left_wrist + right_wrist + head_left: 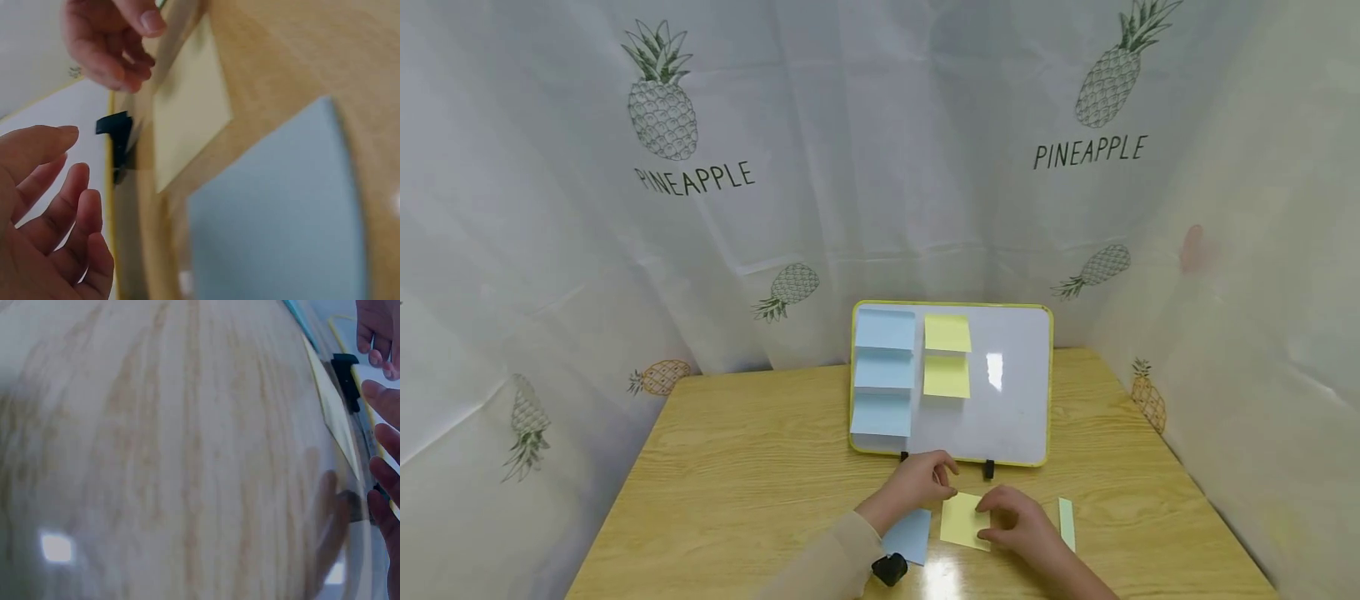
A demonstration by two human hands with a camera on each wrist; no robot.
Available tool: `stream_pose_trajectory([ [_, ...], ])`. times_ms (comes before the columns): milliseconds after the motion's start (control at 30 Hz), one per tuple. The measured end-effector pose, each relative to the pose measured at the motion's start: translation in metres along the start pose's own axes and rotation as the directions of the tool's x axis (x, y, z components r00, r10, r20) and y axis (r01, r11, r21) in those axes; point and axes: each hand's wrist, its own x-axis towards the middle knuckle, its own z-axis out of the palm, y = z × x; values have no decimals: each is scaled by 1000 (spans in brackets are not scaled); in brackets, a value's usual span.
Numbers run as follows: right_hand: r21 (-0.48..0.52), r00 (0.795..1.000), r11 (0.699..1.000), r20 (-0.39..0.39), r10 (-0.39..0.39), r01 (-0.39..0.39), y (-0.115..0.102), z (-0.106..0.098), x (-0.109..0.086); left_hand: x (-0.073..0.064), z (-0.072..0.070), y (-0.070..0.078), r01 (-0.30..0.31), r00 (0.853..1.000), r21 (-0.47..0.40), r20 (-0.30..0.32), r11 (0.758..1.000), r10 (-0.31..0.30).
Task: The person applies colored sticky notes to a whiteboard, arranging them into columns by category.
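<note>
Both the person's hands were at the yellow sticky note [961,523], which lay on the wooden table [737,467] just in front of the whiteboard [1007,408]. L hand [925,477] hung by the note's far L corner, fingers bent but loose & released, thumb well apart from them in the L wrist view. R hand [1018,523] was over the note's R edge, thumb & fingertips curved w/ a gap btwn; from the L wrist side it looked clear of the paper, so released too. Couldn't tell if the note was 1 sheet or a few.

Blue pad [912,537] lay just L of the note, partly hidden by the L forearm in its beige sleeve [831,554], w/ a small black gadget [890,569] at the cuff. Pale green strip [1067,523] lay R of the R hand, near the wrist.

Board had a yellow rim & black feet [989,469]. On it: 3 blue notes [883,368] in a column at far L, then 2 yellow notes [946,377] one above the other, approx level w/ the upper 2 blues. Glare spot R of those. Behind hung a whitish curtain [895,167] w/ pineapple prints & "PINEAPPLE" lettering.
</note>
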Motion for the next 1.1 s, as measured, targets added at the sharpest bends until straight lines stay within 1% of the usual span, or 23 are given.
stream_pose_trajectory([
  [100,-17,998,999,36,-50,51,5,4,-1,-8,10,-9,-12,1000,3,-4,1000,12],
  [200,-67,989,989,69,-129,133,10,7,-1,-15,18,-18,-18,1000,11,-14,1000,18],
  [267,-89,982,980,86,-169,176,12,8,0,-19,21,-22,-27,999,35,-28,999,28],
  [367,-119,974,970,104,-199,211,13,8,0,-23,26,-29,-29,998,112,-48,993,35],
  [467,-121,974,970,112,-196,209,14,7,1,-26,31,-33,-20,997,198,-71,980,35],
  [533,-122,976,972,112,-186,200,15,7,1,-26,33,-35,-3,996,230,-84,973,23],
  [633,-122,980,977,109,-165,178,13,6,1,-27,35,-35,21,997,244,-82,970,-1],
  [733,-117,985,981,103,-141,153,12,5,0,-28,36,-35,37,998,267,-63,963,-21],
  [833,-114,987,984,97,-125,136,10,5,0,-28,36,-36,37,998,287,-51,957,-23],
  [933,-115,989,986,96,-113,124,9,6,0,-29,36,-37,35,998,294,-55,955,-19],
  [1100,-114,990,988,99,-97,109,9,6,1,-30,35,-38,31,998,274,-67,961,-13],
])
